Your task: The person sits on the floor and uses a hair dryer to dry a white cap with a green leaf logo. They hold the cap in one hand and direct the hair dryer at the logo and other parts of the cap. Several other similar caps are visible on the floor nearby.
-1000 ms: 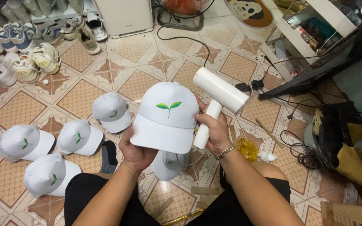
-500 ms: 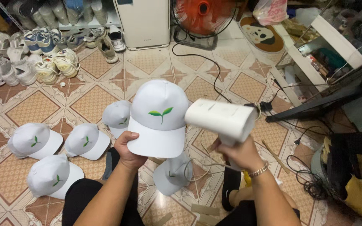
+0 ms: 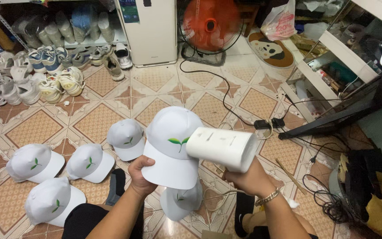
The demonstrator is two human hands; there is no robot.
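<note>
White cap [image 3: 172, 148] gripped by left hand [image 3: 140, 176]; right hand [image 3: 247, 177] clasps hairdryer [image 3: 222, 148] beside it

Four white caps [image 3: 36, 161] lie on the tiled floor [image 3: 98, 119] to my left. Shoes [image 3: 60, 79] crowd its far-left corner; an orange fan [image 3: 212, 26] stands beyond, beside what looks like an air purifier [image 3: 149, 31].

Both forearms are seen bare, with no sleeves reaching into view. A metal chain bracelet [image 3: 267, 197] of silvery-gold links is worn on the wrist just below the right hand [image 3: 247, 178], toward 5 o'clock. No ring, watch or glove is worn on the left hand [image 3: 140, 177]. Black shorts [image 3: 81, 219] are worn over the lap, at 7 o'clock in the view. A black sock [image 3: 243, 212] is seen at 5 o'clock.
</note>
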